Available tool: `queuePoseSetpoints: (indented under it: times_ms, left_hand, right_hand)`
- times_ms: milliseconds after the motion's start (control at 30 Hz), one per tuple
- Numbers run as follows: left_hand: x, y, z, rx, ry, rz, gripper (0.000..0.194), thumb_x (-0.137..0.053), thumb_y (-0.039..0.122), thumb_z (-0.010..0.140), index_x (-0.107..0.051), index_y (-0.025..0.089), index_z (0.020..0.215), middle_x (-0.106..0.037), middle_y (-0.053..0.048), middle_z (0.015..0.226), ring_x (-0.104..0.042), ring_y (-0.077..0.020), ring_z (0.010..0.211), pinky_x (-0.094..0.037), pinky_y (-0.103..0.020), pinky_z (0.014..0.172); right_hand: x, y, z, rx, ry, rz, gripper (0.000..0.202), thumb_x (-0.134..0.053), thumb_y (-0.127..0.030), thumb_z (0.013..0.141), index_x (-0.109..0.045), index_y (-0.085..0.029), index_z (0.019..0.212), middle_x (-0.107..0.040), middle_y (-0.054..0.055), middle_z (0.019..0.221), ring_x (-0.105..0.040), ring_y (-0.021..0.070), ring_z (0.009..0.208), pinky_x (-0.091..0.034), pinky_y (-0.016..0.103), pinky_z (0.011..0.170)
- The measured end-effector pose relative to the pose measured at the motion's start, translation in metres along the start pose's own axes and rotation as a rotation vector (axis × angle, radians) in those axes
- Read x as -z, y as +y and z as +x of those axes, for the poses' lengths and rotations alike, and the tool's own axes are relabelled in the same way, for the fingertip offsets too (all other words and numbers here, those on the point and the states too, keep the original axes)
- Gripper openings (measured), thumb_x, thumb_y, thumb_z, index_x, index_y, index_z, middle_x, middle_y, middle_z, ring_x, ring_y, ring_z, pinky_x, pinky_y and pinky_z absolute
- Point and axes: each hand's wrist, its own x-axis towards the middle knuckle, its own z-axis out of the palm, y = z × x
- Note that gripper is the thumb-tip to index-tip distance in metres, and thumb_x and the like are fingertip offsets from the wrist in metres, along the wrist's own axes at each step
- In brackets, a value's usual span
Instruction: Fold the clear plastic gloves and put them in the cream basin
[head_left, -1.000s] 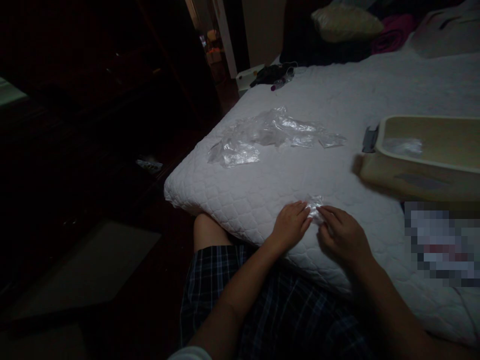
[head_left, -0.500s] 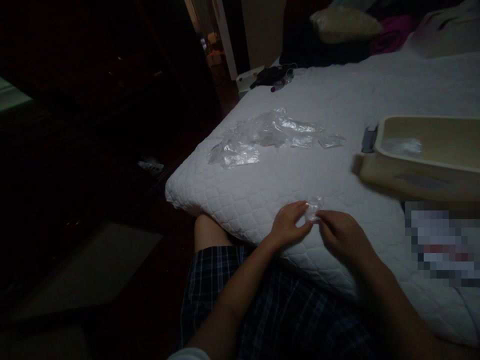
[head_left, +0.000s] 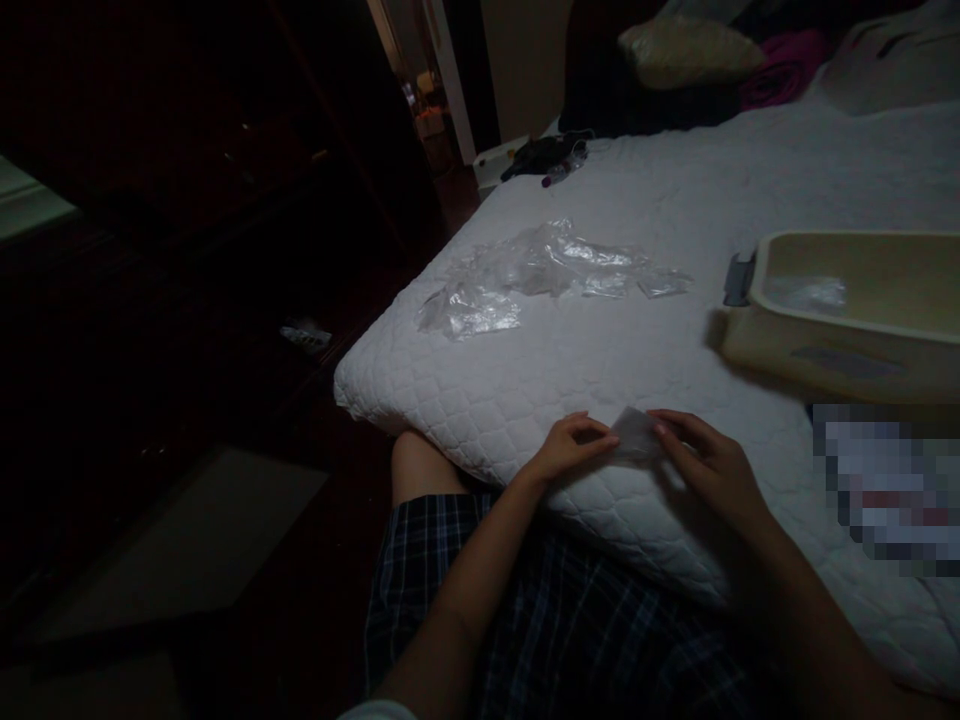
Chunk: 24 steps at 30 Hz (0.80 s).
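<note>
A small clear plastic bag [head_left: 634,436], folded into a roughly square shape, is stretched between my hands just above the near edge of the bed. My left hand [head_left: 571,447] pinches its left side between thumb and fingers. On its right side, the thumb and fingers of my right hand [head_left: 705,462] are closed on it. Farther back on the white quilted mattress cover [head_left: 480,390] lies a spread heap of crumpled clear plastic bags [head_left: 555,265].
At right stands a beige plastic bin [head_left: 840,345] with a grey latch and some clear plastic inside. A blurred-out item [head_left: 889,490] lies near it. A pillow [head_left: 690,50] and a magenta cloth [head_left: 784,70] are at the back. Dark furniture fills the left.
The plastic bag has gone from a crumpled bunch to a flatter, squarer piece. My hands have moved slightly apart, the right one to the right.
</note>
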Motion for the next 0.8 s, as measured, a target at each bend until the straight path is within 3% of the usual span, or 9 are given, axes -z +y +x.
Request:
queuePoseSetpoints:
  times_ms: [100,200,333,433,567,667,800]
  left_hand:
    - [-0.002,-0.002,0.000,0.051,0.052,-0.078,0.019,-0.072,0.037,0.078,-0.073,0.019,0.074,-0.072,0.000,0.077,-0.068,-0.0149,0.083,-0.037,-0.044,0.112]
    - [-0.005,-0.003,-0.002,0.098,0.142,-0.189,0.026,-0.074,0.044,0.075,-0.074,0.018,0.073,-0.071,-0.002,0.075,-0.067,-0.0189,0.093,-0.042,-0.044,0.106]
    - [-0.007,-0.003,-0.003,0.145,0.207,-0.262,0.037,-0.074,0.054,0.071,-0.073,0.017,0.072,-0.071,-0.004,0.077,-0.067,-0.0208,0.091,-0.050,-0.041,0.093]
    - [-0.007,-0.003,-0.003,0.137,0.210,-0.277,0.041,-0.073,0.058,0.070,-0.073,0.017,0.073,-0.072,-0.005,0.078,-0.067,-0.0210,0.090,-0.052,-0.040,0.090]
    - [-0.004,-0.006,-0.003,0.082,0.158,-0.239,0.033,-0.073,0.051,0.073,-0.074,0.019,0.073,-0.074,-0.005,0.078,-0.066,-0.0232,0.104,-0.045,-0.045,0.103]
    - [-0.002,-0.007,-0.003,0.047,0.100,-0.183,0.024,-0.077,0.044,0.072,-0.074,0.020,0.075,-0.075,-0.003,0.079,-0.066,-0.0232,0.106,-0.039,-0.049,0.110]
    - [-0.003,-0.007,-0.004,0.045,0.110,-0.129,0.023,-0.082,0.040,0.067,-0.075,0.021,0.078,-0.076,-0.006,0.083,-0.063,-0.0267,0.115,-0.043,-0.052,0.106]
  right_hand:
    - [-0.002,0.001,0.000,-0.058,0.081,0.020,0.034,-0.063,-0.049,0.079,-0.070,-0.023,0.099,-0.073,0.008,0.094,-0.069,0.0227,0.082,-0.056,0.037,0.075]
    - [-0.004,0.003,0.002,-0.111,0.143,0.106,0.036,-0.065,-0.050,0.077,-0.070,-0.023,0.099,-0.072,0.007,0.091,-0.069,0.0219,0.080,-0.056,0.037,0.074]
    - [-0.010,0.007,0.005,-0.173,0.095,0.232,0.042,-0.069,-0.054,0.072,-0.067,-0.024,0.101,-0.072,0.006,0.088,-0.068,0.0211,0.076,-0.057,0.037,0.071]
    - [-0.015,0.007,0.004,-0.204,0.069,0.237,0.038,-0.071,-0.053,0.069,-0.068,-0.023,0.092,-0.072,0.005,0.086,-0.067,0.0214,0.076,-0.056,0.037,0.071]
    - [-0.017,-0.001,0.001,-0.203,0.084,0.187,0.031,-0.070,-0.051,0.072,-0.067,-0.021,0.077,-0.069,0.004,0.075,-0.064,0.0197,0.070,-0.053,0.034,0.066]
    - [-0.018,-0.005,-0.001,-0.201,0.139,0.199,0.030,-0.070,-0.050,0.073,-0.067,-0.020,0.076,-0.068,0.003,0.072,-0.063,0.0187,0.067,-0.052,0.032,0.063]
    - [-0.020,-0.001,-0.003,-0.204,0.182,0.222,0.029,-0.069,-0.048,0.073,-0.068,-0.020,0.080,-0.069,0.004,0.075,-0.064,0.0193,0.068,-0.052,0.033,0.064]
